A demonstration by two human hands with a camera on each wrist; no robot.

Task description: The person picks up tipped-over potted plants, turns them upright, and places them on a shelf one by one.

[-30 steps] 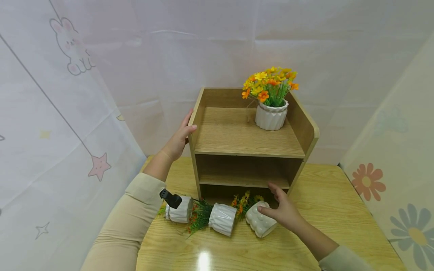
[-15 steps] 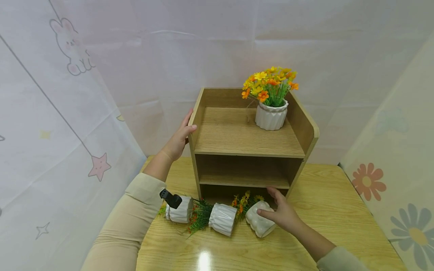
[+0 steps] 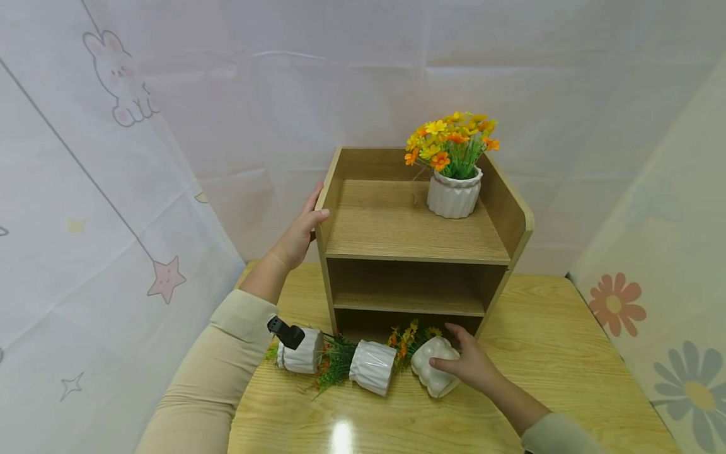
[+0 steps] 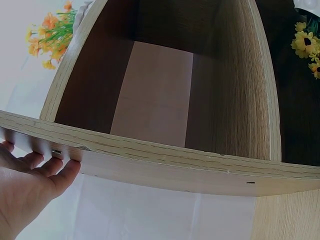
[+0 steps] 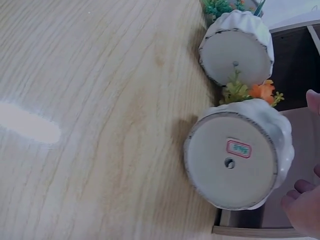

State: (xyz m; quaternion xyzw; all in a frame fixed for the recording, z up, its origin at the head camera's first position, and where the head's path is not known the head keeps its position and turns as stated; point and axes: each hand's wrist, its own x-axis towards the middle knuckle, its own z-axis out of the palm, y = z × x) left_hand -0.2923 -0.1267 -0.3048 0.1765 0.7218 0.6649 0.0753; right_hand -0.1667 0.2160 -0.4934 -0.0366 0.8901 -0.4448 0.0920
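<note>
- Bench (image 3: 295, 419): wood-grained, with a bright glare spot.
- Knobbly white pot (image 3: 432, 369): on its side on the bench, base toward the person, long axis slanting away leftward to its flowers (image 3: 405, 340).
- Red-bordered sticker (image 5: 239, 148) on its base, writing illegible.
- Right hand (image 3: 476, 362): fingers parted around the pot, contact unclear.
- Left hand (image 3: 295, 239): fingers extended along the wooden shelf (image 3: 416, 236).
- Pale printed backdrop (image 3: 363, 94) behind.

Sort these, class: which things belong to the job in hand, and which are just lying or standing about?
Apparently in the job:
left hand, touching wooden shelf
right hand, at bumpy pot

Lying or standing about:
left ribbed pot, lying
middle ribbed pot, lying
upright flower pot
</note>
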